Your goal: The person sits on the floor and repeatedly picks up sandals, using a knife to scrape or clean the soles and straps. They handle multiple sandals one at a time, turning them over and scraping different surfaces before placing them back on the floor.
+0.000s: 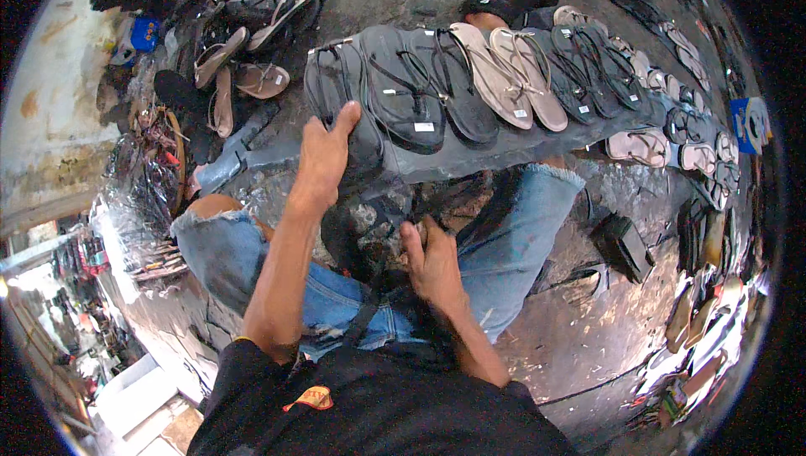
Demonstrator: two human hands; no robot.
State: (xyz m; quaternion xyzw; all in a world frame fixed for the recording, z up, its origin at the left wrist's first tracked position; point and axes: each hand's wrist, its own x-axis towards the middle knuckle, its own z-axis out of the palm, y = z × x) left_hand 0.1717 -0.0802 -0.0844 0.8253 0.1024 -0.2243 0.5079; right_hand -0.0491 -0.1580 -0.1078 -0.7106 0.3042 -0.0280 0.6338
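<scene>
My left hand (326, 154) is closed at the left end of a row of flip-flops, its thumb stretched along the side of a black flip-flop (332, 78). Beside it lies another black flip-flop (403, 91) with thin straps and a small white label at its heel. Lower down, between my knees, my right hand (432, 263) has its fingers curled and thumb raised. Whatever sits inside those fingers is too small and dark to make out.
Beige flip-flops (525, 78) and more black ones continue along the dark bench (470, 160) to the right. Loose sandals (262, 80) are heaped at the far left. A dark block (623, 248) lies on the floor at right, and a plastic bag (143, 196) at left.
</scene>
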